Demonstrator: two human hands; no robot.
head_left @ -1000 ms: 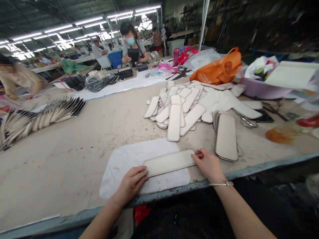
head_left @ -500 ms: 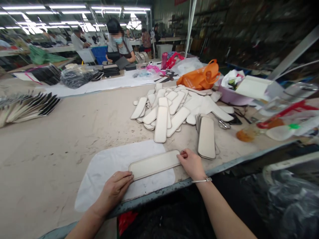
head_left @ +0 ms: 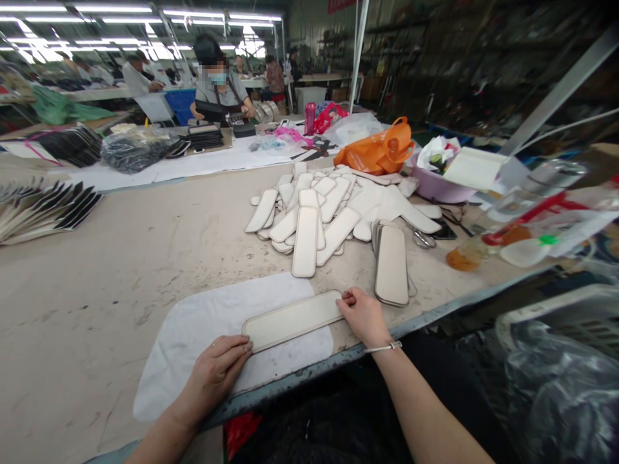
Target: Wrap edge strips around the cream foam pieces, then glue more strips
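A long cream panel (head_left: 293, 321) with rounded corners and a darker edge lies over a white cloth (head_left: 193, 335) at the table's front edge. My left hand (head_left: 218, 368) grips its left end, fingers pressed together. At the other end, my right hand (head_left: 362, 313) pinches the upper right corner between thumb and fingers. Just right of that hand is a neat stack of similar panels (head_left: 392, 264). Farther back lies a loose pile of cream panels (head_left: 305, 241), overlapping at many angles.
Behind the pile sit an orange bag (head_left: 374, 154) and a purple basin (head_left: 438, 183). Jars and a red item (head_left: 527, 222) stand at right. Fanned dark-edged pieces (head_left: 48, 209) lie at far left. Across the table a person (head_left: 220, 90) handles dark pieces.
The whole view has shifted slightly, so the table's contents appear farther left. Both hands keep their hold on the panel. The person across has moved the dark piece in their hands.
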